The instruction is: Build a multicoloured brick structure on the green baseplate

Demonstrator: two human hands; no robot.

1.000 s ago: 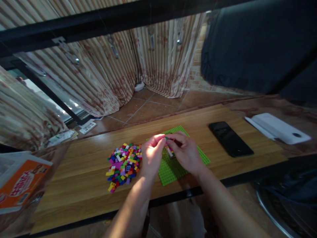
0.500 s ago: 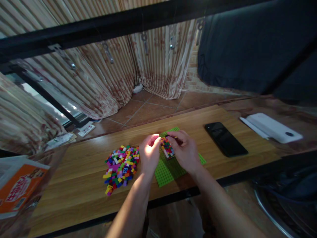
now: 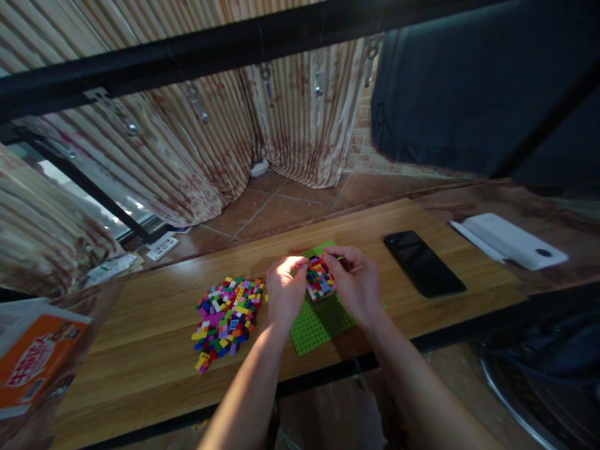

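A rectangular block of many-coloured toy bricks [image 3: 321,281] is over the far part of a green studded baseplate [image 3: 323,326]. My left hand [image 3: 285,286] is at the block's left edge, thumb and fingers closed against it. At the opposite side, my right hand [image 3: 355,280] has its thumb and curled fingers on the block's right and far edge. The fingertips partly hide the far edge, so I cannot tell whether a loose brick is between them. Left of my left hand lies a pile of loose coloured bricks [image 3: 229,319].
The wooden table [image 3: 154,331] carries a black phone [image 3: 424,262] on the right. Beyond its right end lies a white device [image 3: 513,240]. An orange-labelled container [image 3: 40,359] stands at the far left. Striped curtains [image 3: 197,144] hang behind.
My hands have come down and apart to the block's two sides, and more of its top shows between them. The whole view has shifted slightly left.
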